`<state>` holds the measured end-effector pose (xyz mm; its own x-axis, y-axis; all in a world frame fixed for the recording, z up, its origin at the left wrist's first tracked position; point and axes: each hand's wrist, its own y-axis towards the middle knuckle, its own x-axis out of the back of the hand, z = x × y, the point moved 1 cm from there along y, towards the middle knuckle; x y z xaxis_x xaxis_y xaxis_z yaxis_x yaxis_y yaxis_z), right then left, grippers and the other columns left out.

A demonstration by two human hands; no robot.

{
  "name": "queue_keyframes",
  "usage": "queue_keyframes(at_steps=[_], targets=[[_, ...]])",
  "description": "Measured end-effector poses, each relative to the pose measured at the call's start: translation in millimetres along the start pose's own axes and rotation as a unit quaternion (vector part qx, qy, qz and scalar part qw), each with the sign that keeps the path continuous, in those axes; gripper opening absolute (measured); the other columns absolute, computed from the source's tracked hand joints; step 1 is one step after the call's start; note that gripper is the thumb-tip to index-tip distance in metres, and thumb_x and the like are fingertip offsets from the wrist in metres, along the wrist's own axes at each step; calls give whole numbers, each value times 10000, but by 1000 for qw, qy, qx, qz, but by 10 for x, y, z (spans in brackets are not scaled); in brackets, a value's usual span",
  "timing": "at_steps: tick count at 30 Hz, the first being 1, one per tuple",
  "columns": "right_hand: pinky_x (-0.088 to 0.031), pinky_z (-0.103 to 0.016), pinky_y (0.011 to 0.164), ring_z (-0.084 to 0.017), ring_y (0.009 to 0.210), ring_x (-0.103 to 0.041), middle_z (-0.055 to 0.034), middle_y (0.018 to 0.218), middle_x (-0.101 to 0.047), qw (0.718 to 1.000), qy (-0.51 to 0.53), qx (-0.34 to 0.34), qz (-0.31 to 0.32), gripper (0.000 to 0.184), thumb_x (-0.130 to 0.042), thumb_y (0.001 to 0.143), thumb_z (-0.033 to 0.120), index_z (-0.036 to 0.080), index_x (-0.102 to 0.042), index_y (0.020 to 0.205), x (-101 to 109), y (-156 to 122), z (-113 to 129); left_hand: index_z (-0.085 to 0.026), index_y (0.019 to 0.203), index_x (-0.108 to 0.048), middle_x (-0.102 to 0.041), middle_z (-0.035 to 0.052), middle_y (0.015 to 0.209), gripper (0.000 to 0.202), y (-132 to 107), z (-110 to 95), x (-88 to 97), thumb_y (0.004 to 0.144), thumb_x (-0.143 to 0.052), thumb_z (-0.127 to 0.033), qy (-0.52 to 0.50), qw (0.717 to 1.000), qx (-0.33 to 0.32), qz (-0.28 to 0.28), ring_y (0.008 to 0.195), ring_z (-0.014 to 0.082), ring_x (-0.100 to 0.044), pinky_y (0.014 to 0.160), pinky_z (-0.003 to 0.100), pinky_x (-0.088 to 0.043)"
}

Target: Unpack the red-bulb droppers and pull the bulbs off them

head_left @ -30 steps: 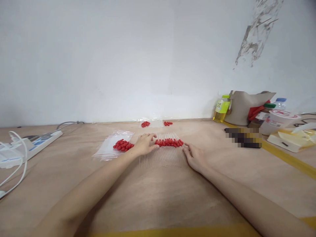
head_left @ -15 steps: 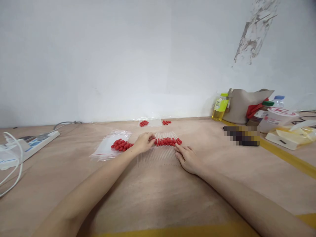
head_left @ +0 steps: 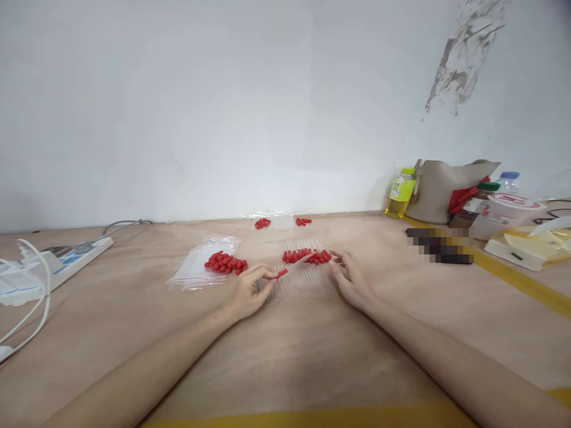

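In the head view my left hand (head_left: 250,291) pinches a dropper by its red rubber bulb (head_left: 282,273). The dropper's clear tube (head_left: 300,261) slants up to the right, over a row of clear tubes (head_left: 297,282) lying side by side. Red bulbs (head_left: 306,256) form a band across that row. At the right end of the band is my right hand (head_left: 352,279), its thumb and forefinger curved and apart, close to the last bulb. Left of my left hand, a pile of loose red bulbs (head_left: 223,262) lies partly on clear plastic bags (head_left: 191,270).
Two small groups of red bulbs (head_left: 263,223) lie on clear plastic near the wall. A power strip (head_left: 80,261) with white cables is at left. On the right stand a yellow drink bottle (head_left: 400,193), a grey bag (head_left: 432,193), a lidded cup (head_left: 506,217) and a tissue pack (head_left: 530,246).
My left hand has moved toward me and left from the row, now with a dropper in its fingers. The right hand has shifted slightly right, its fingers lifted from the tubes.
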<state>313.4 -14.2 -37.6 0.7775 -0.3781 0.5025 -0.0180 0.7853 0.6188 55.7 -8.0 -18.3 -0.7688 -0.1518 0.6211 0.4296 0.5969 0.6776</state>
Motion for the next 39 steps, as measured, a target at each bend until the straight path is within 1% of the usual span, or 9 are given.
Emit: queue_keyframes(at_steps=[4,6,9,14,20,30,33,36,39], targets=[[-340,-375,913,-194,1045,-485,-97,1104,-553,985,-63,155,41,341,-430,851,352,201,-507,1147,117,-37,185,-170,840,-566,-603,62,884,88,-28,-172,-49,804,-488,-156,-43,997,-41,58,826,142,-573,740,274,-454],[-273,-405,933,-185,972,-511,-53,977,-620,964,-111,230,80,269,-470,842,330,236,-563,1076,116,-78,287,-167,849,-566,-600,66,889,92,-36,-242,-62,804,-488,-150,-54,995,-48,71,829,141,-571,744,275,-454],[-247,-391,900,-140,769,-527,-2,720,-638,943,-148,285,89,189,-455,855,258,236,-619,947,48,-142,403,-160,863,-568,-603,66,875,94,-59,-309,-77,803,-496,-157,-59,995,-51,64,818,140,-572,740,271,-455],[-258,-337,815,-112,639,-479,4,615,-599,937,-155,306,68,219,-413,867,222,199,-629,838,-64,-210,502,-187,948,-588,-646,40,840,154,-95,-326,-101,817,-521,-231,-10,995,-56,78,770,140,-582,699,258,-448],[-241,-322,787,-93,594,-443,26,553,-564,931,-152,326,64,252,-417,867,239,203,-618,721,-24,-206,493,-172,768,-595,-588,19,631,196,-85,-302,-65,864,-445,-253,82,982,-130,111,613,132,-514,641,281,-381],[-235,-317,789,-97,596,-447,32,527,-552,933,-145,323,69,248,-418,863,246,209,-623,729,16,-191,530,-170,758,-604,-546,24,604,169,-73,-277,8,844,-466,-217,136,961,-218,107,621,144,-464,605,283,-345],[-247,-319,807,-102,614,-487,16,566,-590,947,-147,276,71,289,-398,862,245,211,-631,695,98,-145,372,-184,779,-619,-579,24,635,171,-54,-139,142,840,-463,-214,123,976,-166,70,635,144,-492,613,281,-370],[-270,-303,765,-104,597,-528,2,596,-624,977,-150,151,10,303,-406,866,292,218,-660,718,150,-74,200,-188,841,-629,-617,31,753,194,49,103,390,845,-448,-255,101,994,12,-38,699,143,-544,649,267,-421],[-289,-289,743,-109,623,-571,-12,718,-672,987,-127,102,-4,261,-423,862,327,245,-671,858,63,-35,181,-189,901,-644,-611,43,867,249,175,340,618,819,-454,-327,121,977,134,-111,806,165,-561,717,278,-448]])
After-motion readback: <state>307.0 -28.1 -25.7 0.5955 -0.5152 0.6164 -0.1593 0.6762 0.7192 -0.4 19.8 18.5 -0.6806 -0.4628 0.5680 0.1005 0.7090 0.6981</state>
